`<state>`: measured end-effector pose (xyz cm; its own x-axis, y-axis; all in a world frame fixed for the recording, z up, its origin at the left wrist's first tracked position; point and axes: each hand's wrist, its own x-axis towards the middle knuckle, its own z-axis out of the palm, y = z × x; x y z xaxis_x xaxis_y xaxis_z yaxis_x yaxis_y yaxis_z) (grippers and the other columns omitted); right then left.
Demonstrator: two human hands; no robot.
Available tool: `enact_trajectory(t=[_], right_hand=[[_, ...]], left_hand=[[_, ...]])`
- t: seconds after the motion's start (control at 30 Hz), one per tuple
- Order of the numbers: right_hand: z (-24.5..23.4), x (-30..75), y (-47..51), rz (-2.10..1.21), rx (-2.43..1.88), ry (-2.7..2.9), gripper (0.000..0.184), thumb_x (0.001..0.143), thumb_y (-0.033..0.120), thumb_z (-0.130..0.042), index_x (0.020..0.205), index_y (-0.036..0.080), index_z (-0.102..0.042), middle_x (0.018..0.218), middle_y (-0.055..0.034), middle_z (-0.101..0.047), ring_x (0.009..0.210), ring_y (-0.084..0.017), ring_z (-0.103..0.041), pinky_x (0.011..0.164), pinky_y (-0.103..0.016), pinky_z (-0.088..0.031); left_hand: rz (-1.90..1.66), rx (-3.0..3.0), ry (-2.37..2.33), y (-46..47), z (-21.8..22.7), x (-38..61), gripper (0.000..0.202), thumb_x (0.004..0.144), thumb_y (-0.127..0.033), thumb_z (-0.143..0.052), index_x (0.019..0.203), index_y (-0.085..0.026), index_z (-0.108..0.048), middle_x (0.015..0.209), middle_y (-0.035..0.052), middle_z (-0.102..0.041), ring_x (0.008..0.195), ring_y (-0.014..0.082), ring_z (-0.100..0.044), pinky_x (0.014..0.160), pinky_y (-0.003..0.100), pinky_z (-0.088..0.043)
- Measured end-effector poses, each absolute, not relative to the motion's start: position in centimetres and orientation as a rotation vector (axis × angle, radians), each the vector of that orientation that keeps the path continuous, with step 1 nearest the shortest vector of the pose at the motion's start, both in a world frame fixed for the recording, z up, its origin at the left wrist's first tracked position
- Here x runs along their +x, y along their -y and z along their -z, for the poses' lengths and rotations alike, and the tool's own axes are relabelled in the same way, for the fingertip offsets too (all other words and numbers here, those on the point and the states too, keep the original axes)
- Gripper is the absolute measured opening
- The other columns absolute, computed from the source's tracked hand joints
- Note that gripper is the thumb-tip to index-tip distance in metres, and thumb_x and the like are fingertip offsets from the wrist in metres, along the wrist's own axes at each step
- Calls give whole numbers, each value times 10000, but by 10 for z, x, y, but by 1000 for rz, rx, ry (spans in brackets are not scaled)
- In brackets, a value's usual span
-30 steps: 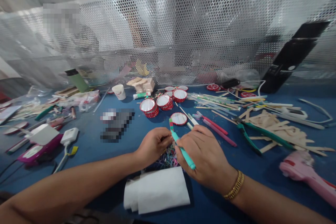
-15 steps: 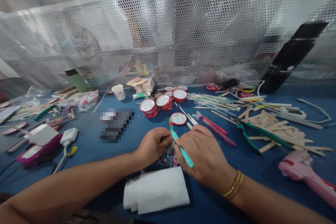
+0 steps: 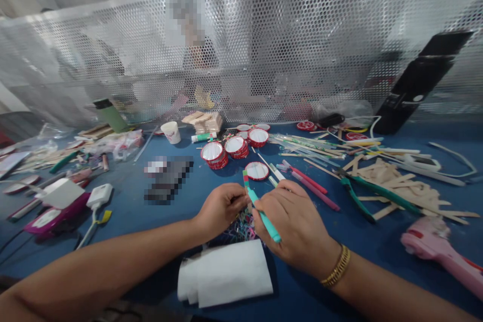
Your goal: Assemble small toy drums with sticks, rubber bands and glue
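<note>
My right hand (image 3: pixel 292 224) is closed around a teal craft knife (image 3: pixel 264 216) whose red and green tip points up and left. My left hand (image 3: pixel 222 206) is curled, its fingertips pinched on something small next to the knife tip; I cannot make out what. Under both hands lies a heap of coloured paper strips (image 3: pixel 241 229). A folded white paper (image 3: pixel 226 274) sits just in front of the hands on the blue table (image 3: pixel 124 211).
Red-rimmed round caps (image 3: pixel 236 147) stand behind the hands. Wooden sticks (image 3: pixel 400 186), green-handled pliers (image 3: pixel 370 193) and a pink glue gun (image 3: pixel 441 251) lie right. A white charger (image 3: pixel 98 195) and pink case (image 3: pixel 53 216) lie left. A perforated metal screen (image 3: pixel 287 45) closes the back, with a person behind it.
My hands have barely shifted; the knife stays in the same grip. The person behind the screen has moved to the right.
</note>
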<state>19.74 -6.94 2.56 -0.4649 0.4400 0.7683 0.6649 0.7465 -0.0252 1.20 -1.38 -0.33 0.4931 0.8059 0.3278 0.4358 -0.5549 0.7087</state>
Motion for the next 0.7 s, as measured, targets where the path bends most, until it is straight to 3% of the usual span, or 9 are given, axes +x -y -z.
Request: enact_trajectory(t=[0.43, 0.7], right_hand=[[-26, 196, 68, 367, -804, 2127, 139, 925, 175, -501, 808, 171, -575, 692, -30, -627, 687, -173, -573, 785, -366, -401], [-25, 199, 66, 416, -922, 2124, 175, 920, 191, -488, 766, 186, -571, 636, -7, -575, 619, -167, -511, 795, -374, -406]], left_hand=[[-866, 2192, -1017, 16, 1, 12, 343, 909, -195, -510, 587, -155, -401, 621, -43, -392, 621, 93, -366, 586, 222, -285], [-864, 2177, -1023, 16, 0, 12, 382, 944, -322, -528, 606, -150, -489, 635, -30, -439, 633, 102, -404, 602, 225, -319]])
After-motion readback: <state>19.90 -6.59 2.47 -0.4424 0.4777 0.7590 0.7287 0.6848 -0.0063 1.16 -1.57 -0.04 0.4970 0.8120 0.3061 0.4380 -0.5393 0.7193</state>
